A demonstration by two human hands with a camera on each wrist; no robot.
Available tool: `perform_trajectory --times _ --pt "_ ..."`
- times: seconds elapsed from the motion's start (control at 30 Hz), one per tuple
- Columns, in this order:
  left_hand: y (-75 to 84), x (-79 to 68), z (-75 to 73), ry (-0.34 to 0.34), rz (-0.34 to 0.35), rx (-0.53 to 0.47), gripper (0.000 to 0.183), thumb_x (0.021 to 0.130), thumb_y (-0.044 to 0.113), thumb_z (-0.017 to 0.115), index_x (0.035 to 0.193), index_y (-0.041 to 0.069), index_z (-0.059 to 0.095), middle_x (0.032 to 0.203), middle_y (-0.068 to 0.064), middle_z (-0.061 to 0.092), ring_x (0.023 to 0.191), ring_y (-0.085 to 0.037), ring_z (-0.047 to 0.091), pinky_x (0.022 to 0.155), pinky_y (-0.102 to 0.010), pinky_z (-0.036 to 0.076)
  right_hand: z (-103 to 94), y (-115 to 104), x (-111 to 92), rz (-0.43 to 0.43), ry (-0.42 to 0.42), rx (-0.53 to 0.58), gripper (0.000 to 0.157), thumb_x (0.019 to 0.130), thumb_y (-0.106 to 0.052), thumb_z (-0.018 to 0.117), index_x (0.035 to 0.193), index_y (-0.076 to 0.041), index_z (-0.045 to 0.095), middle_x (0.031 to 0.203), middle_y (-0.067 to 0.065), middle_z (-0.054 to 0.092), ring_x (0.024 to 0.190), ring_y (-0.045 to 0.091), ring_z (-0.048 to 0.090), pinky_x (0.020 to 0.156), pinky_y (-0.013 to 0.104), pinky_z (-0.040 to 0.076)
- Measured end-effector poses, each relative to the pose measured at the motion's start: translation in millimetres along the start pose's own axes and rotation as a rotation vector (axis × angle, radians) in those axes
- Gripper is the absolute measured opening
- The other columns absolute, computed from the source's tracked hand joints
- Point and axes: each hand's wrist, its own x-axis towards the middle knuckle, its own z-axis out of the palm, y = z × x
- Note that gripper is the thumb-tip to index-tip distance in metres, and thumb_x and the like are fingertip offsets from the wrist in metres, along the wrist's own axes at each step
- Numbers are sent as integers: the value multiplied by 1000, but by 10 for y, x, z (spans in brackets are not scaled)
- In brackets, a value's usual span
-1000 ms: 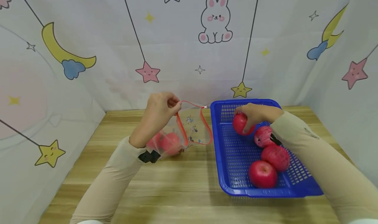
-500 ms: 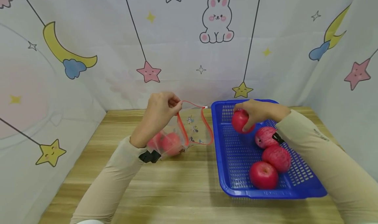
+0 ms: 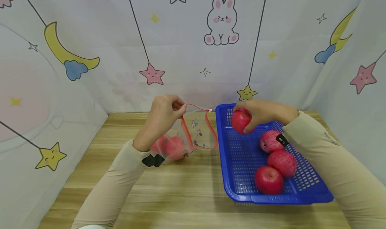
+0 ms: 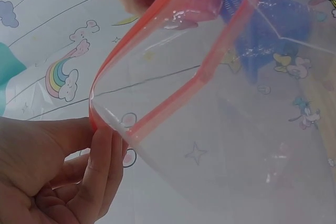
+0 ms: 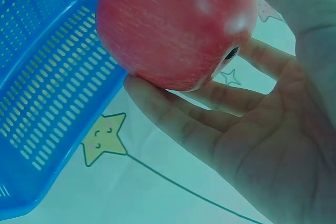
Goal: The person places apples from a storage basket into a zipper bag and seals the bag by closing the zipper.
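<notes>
On the wooden tabletop (image 3: 172,192), a blue plastic basket (image 3: 223,165) stands at the right side, and a clear zip bag (image 3: 199,125) is to the left of it. The left hand (image 3: 163,111) pinches the upper edge of this bag between thumb and fingers, at its red zip strip (image 3: 186,133). The mouth of the bag gapes towards the basket. Inside it two apples (image 3: 174,148) can be seen, although the plastic is hazy and their exact number is difficult to tell. The right hand (image 3: 256,112) grasps one red apple (image 3: 240,122), with fingers and thumb around it, above the far left part of the basket. Three other apples (image 3: 269,180) lie in the basket, grouped near the right sleeve (image 3: 315,150); two of them show pale streaks. Behind everything hangs a white cloth (image 3: 184,38), printed with stars, moons and a rabbit.
</notes>
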Motion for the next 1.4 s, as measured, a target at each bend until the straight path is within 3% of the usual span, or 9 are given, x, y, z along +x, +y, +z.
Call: perform_trajectory --times 0.67,0.9,1.4 --pt "-2 8 27 -8 -3 4 9 91 5 68 86 1 74 74 -5 71 64 -13 67 59 -30 56 -93 -202 5 -77 57 -19 62 75 -22 87 126 -4 58 113 12 62 101 29 59 78 42 57" --pt "-8 7 34 1 10 3 10 91 4 67 85 1 74 73 -5 71 63 -13 67 58 -30 55 -101 -307 47 -130 96 -30 60 75 -28 86 124 -7 59 109 7 64 97 25 60 76 38 56" --pt "-3 2 34 6 11 5 10 90 4 67 85 1 74 73 -5 71 63 -14 67 58 -30 55 -52 -581 175 -224 128 -23 60 75 -27 86 125 -7 60 110 6 66 98 24 61 78 39 56"
